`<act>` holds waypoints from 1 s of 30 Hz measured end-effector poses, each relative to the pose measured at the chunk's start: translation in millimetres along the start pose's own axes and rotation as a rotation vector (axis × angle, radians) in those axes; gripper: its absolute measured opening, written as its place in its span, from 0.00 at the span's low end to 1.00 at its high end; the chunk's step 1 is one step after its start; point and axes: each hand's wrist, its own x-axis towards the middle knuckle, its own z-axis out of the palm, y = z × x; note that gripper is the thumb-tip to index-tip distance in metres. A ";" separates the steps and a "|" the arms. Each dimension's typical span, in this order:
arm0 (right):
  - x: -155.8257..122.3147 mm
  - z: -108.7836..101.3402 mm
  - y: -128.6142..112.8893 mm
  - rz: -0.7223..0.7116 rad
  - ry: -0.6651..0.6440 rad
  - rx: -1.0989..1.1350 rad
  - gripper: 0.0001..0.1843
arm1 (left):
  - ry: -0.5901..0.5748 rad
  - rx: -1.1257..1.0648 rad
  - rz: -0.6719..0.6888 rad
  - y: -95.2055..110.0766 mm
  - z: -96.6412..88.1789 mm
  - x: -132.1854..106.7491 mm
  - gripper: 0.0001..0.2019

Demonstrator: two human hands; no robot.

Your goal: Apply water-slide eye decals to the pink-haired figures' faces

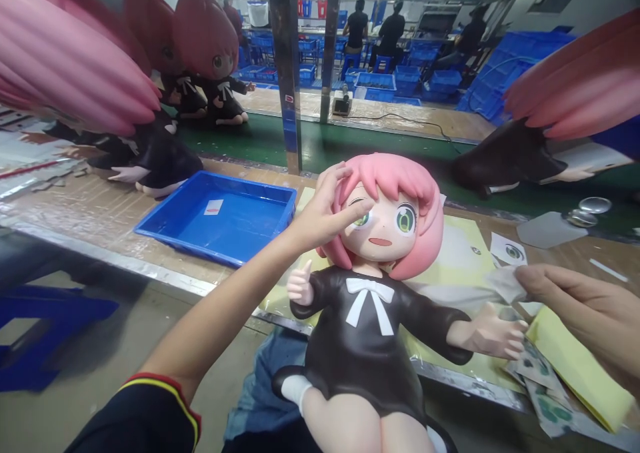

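A large doll [373, 306] with pink hair, green eyes, a black dress and a white bow leans against the bench edge in front of me. My left hand [327, 209] rests on the side of its head, the thumb pressed over one green eye and the fingers spread on the hair. My right hand [583, 306] is at the right edge, pinching a thin whitish sheet [503, 283] beside the doll's outstretched hand. Below it lie a yellow card [583, 366] and sheets printed with green eye stickers [537, 373].
A shallow blue tray [220, 216] holding a small white slip sits left of the doll. More pink-haired dolls [210, 59] stand along the green conveyor [350, 146]. A metal post [289, 73] rises behind. Blue crates and several people fill the background.
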 end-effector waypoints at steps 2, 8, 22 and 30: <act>-6.4 5.2 -9.7 0.070 -0.096 0.185 0.33 | 0.004 0.035 0.011 2.1 0.2 -0.9 0.35; -13.5 18.3 -33.1 0.105 -0.187 0.529 0.29 | 0.055 0.174 -0.008 10.6 6.7 -4.6 0.34; 1.5 51.8 -122.1 -0.301 -0.319 0.564 0.24 | -0.328 -0.202 0.191 61.7 -1.5 19.7 0.21; 7.5 63.8 -152.9 -0.200 -0.335 0.575 0.29 | -0.259 -0.558 0.054 54.8 -0.1 21.8 0.22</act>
